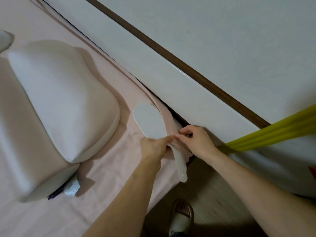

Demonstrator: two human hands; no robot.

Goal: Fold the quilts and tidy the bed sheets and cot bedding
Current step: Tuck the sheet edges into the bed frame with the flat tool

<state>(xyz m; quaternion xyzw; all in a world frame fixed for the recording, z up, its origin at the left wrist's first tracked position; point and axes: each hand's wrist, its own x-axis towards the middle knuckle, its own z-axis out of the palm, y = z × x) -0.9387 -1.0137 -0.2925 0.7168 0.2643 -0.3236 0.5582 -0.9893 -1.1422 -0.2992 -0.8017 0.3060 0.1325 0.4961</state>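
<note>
A pale pink bed sheet [109, 177] covers the mattress. At the mattress corner by the white headboard [171, 69], my left hand [154, 147] grips a white flat paddle-shaped tool [150, 122], its broad end lying on the sheet and its handle pointing toward the floor. My right hand [195, 139] pinches the bunched edge of the sheet beside the gap between mattress and headboard. The fingertips of both hands nearly meet over the fold.
A white contoured pillow [65, 103] lies on the bed to the left, with a small crumpled white item [71, 186] near its lower end. A yellow strap [273, 130] crosses at the right. My slippered foot [182, 212] stands on the wooden floor.
</note>
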